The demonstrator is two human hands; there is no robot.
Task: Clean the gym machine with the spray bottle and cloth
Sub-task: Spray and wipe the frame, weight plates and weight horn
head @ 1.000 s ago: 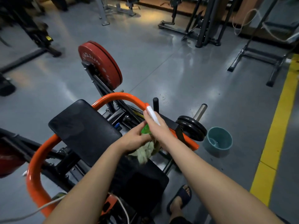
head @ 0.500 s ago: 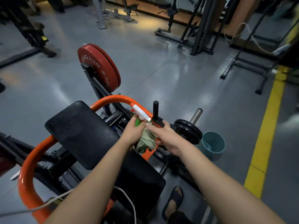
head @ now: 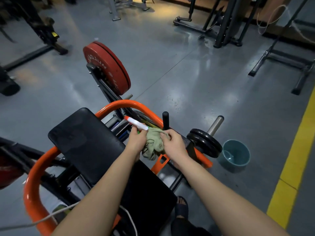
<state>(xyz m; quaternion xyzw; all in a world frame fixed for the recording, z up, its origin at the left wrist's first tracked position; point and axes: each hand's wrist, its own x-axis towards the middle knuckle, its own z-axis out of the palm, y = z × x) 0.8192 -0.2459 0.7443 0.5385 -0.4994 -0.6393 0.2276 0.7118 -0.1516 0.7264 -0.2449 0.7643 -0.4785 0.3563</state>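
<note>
The left hand (head: 137,142) gripped the spray bottle (head: 136,123) over the orange frame (head: 129,103); the right hand (head: 173,145) pinched the cloth (head: 153,139).

spray bottle (head: 137,125): white-green, tilted | cloth (head: 154,142): olive, crumpled | gym machine (head: 85,138): orange-black

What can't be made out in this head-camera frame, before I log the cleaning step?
Head view:
- Green body of the white-headed spray bottle: hidden behind the left hand gripping it and the olive fabric cloth, fill level unknown.
- Round teal plastic bucket: contents too dim to tell.
- Round red weight plate: lettering blurred.
</note>
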